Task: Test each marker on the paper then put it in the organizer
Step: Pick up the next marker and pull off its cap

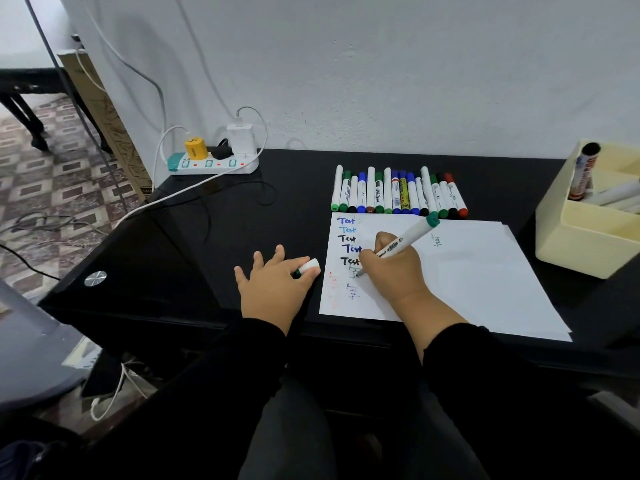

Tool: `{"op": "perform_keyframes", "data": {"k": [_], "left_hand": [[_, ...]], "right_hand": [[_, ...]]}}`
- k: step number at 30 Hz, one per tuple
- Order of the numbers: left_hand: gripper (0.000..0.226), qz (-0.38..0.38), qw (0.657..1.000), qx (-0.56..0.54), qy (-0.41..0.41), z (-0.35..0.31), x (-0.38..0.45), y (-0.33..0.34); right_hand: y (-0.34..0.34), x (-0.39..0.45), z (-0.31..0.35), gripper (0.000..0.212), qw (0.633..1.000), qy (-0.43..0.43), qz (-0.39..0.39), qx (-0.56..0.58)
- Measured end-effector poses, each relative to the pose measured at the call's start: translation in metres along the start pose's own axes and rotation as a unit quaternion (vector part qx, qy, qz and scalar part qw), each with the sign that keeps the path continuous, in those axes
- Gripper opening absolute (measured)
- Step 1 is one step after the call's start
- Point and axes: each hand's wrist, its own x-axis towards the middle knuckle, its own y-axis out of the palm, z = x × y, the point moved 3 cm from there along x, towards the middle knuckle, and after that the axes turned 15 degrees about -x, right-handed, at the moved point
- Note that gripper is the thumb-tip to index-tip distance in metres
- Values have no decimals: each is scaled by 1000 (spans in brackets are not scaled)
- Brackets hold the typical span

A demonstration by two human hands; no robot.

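My right hand (391, 268) grips a white marker with a green end (408, 237), its tip touching the white paper (467, 271) below several written "Test" words. My left hand (273, 285) rests on the black desk left of the paper and pinches the marker's white and green cap (308, 266) between thumb and forefinger, the other fingers spread. A row of several capped markers (398, 194) lies just behind the paper. The cream organizer (585, 237) stands at the right and holds a few markers.
A power strip (214, 164) with plugs, a yellow adapter and white cables sits at the desk's back left. The white wall runs behind the desk. The desk's left edge drops to a patterned floor with loose cables.
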Motion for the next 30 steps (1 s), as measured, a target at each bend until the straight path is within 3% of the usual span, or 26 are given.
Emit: {"op": "perform_keyframes", "data": {"k": [12, 18, 24, 30], "left_hand": [[39, -2, 1000, -6, -4, 0, -1, 0], [39, 4, 1000, -14, -7, -1, -2, -1], [39, 12, 999, -42, -4, -3, -2, -5], [32, -2, 983, -178, 50, -16, -8, -18]], "right_hand": [[-3, -1, 2, 39, 1000, -1, 0, 2], [-11, 6, -2, 34, 988, 95, -11, 123], [-20, 21, -4, 26, 944, 208, 89, 240], [-27, 26, 2, 27, 949, 183, 111, 230]]}}
